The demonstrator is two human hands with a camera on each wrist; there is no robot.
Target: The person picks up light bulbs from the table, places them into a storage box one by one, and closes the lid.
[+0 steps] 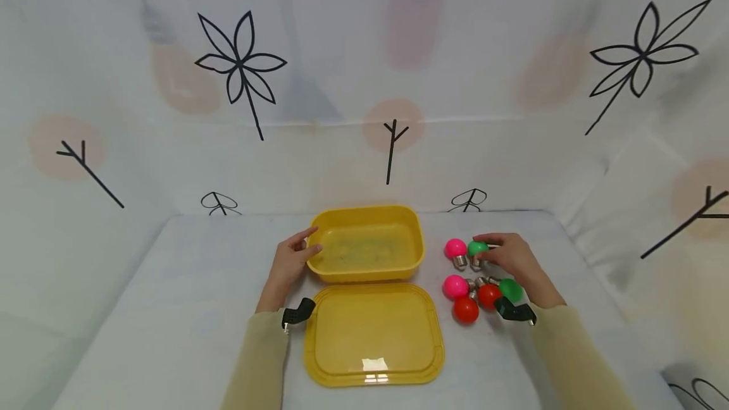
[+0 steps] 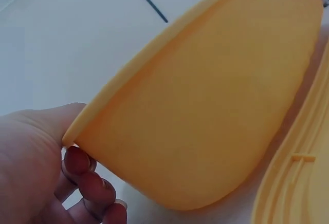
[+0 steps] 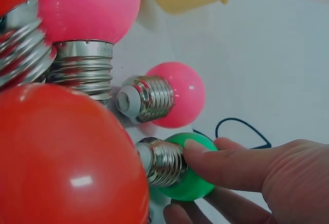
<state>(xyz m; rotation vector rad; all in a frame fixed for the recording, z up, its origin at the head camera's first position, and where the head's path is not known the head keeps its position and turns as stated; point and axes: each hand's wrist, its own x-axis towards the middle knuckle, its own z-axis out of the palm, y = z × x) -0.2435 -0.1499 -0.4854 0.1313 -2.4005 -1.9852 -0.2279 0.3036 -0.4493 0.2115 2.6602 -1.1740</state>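
At the left end of a yellow plastic container, my left hand grips the rim. In the left wrist view the container's wall looms large, and the left hand's fingers curl beneath its rim. My right hand pinches a green light bulb, thumb on one side and fingers on the other. The bulb's metal screw base points toward me. Close beside it lies a pink bulb, apart from the hand.
In front of the container lies a flat yellow lid. Nearer me on the right are another pink bulb, two red bulbs and a second green bulb, grouped together. White patterned cloth rises behind the table.
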